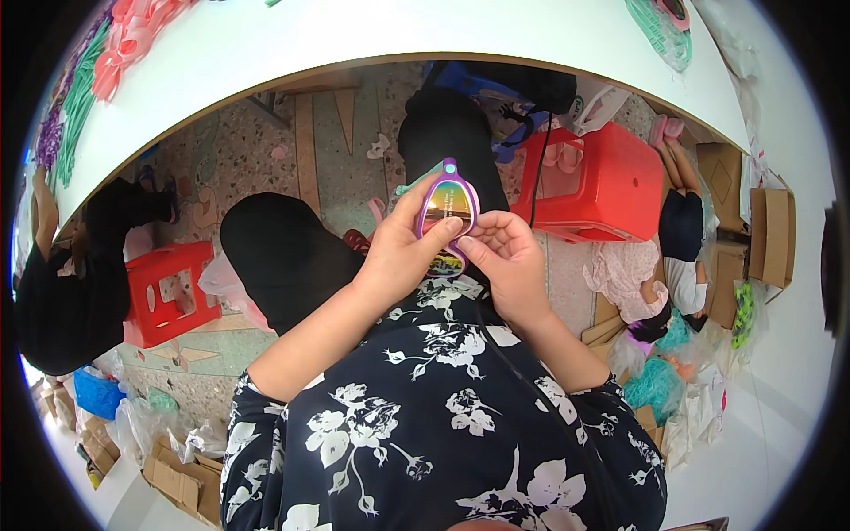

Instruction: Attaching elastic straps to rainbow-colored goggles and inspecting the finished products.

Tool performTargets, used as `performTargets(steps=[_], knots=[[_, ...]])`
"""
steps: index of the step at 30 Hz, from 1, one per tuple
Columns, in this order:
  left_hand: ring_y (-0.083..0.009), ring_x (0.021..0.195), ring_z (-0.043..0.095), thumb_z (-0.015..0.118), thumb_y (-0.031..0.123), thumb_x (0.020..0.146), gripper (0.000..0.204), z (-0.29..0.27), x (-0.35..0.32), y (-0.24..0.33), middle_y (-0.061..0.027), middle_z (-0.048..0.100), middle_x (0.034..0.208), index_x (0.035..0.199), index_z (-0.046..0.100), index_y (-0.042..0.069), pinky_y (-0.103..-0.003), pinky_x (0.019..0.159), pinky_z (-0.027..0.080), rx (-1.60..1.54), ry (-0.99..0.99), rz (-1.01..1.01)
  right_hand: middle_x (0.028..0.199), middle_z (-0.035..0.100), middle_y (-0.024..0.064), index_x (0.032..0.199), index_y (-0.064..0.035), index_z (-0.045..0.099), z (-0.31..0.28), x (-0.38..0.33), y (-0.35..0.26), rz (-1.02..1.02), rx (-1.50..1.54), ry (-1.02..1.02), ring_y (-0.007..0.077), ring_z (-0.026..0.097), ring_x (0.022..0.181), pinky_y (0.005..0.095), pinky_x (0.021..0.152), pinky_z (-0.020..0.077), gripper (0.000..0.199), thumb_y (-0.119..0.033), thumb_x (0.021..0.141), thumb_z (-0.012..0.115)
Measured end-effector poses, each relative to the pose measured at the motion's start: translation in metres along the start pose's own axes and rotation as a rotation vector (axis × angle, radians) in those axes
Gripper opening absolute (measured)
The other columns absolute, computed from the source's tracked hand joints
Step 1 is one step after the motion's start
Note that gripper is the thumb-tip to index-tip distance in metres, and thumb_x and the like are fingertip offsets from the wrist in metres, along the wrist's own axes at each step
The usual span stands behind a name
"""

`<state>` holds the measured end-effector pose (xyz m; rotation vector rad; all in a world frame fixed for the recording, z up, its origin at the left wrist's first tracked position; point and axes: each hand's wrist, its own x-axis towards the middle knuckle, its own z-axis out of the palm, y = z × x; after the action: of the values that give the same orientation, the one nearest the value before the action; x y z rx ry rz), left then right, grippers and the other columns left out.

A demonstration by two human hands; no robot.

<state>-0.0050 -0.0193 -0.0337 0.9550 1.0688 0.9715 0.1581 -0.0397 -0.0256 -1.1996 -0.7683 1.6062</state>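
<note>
A pair of purple sunglasses (pixel 448 205) with mirrored, rainbow-tinted lenses and a green arm is held upright in front of my lap. My left hand (pixel 403 252) grips the frame from the left, thumb pressed on the near rim. My right hand (pixel 503 257) holds the lower right of the frame, fingertips curled onto the lens edge. Both hands touch each other around the sunglasses, above my dark floral top (pixel 425 416).
A white table edge (pixel 372 40) curves across the top, with pink and green plastic pieces (pixel 124 44) at the left and more parts (pixel 660 26) at the right. Red plastic stools (pixel 602 181), (pixel 168 288) stand on the floor. Other people sit at left (pixel 62 301) and right (pixel 682 230). Cardboard boxes (pixel 766 234) line the right.
</note>
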Motion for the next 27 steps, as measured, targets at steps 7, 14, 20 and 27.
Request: performTargets(steps=[7, 14, 20, 27], knots=[[-0.0115, 0.113, 0.058, 0.066, 0.008, 0.095, 0.057, 0.000, 0.003, -0.005, -0.0078, 0.060, 0.127, 0.148, 0.044, 0.004, -0.027, 0.098, 0.047, -0.037, -0.013, -0.004, 0.100, 0.067, 0.0064, 0.109, -0.0002, 0.056, -0.004, 0.001, 0.006, 0.053, 0.114, -0.012, 0.0107, 0.065, 0.092, 0.0239, 0.083, 0.0540, 0.024, 0.001, 0.090, 0.071], [-0.0124, 0.114, 0.057, 0.066, 0.010, 0.096, 0.055, -0.003, 0.003, -0.014, -0.0083, 0.059, 0.129, 0.146, 0.047, 0.002, -0.028, 0.098, 0.047, -0.068, -0.024, -0.038, 0.099, 0.067, 0.0065, 0.110, 0.0000, 0.056, -0.011, 0.001, 0.005, 0.068, -0.012, -0.037, 0.0116, 0.065, 0.091, 0.0254, 0.084, 0.0534, 0.022, 0.000, 0.091, 0.068], [-0.0130, 0.115, 0.057, 0.067, 0.010, 0.096, 0.054, -0.001, 0.003, -0.011, -0.0087, 0.059, 0.129, 0.145, 0.047, 0.002, -0.028, 0.098, 0.047, -0.095, -0.001, -0.063, 0.107, 0.068, 0.0103, 0.116, 0.0021, 0.058, -0.026, 0.014, 0.004, 0.225, 0.304, -0.181, 0.0169, 0.066, 0.099, 0.0329, 0.090, 0.0524, 0.023, 0.000, 0.094, 0.061], [-0.0131, 0.115, 0.058, 0.066, 0.010, 0.096, 0.054, -0.001, 0.001, -0.012, -0.0073, 0.060, 0.128, 0.145, 0.047, 0.001, -0.029, 0.100, 0.046, -0.035, -0.039, -0.044, 0.108, 0.069, 0.0098, 0.110, 0.0018, 0.062, -0.028, 0.009, 0.018, 0.127, 0.207, -0.199, 0.0151, 0.067, 0.097, 0.0296, 0.085, 0.0551, 0.016, -0.002, 0.095, 0.065]])
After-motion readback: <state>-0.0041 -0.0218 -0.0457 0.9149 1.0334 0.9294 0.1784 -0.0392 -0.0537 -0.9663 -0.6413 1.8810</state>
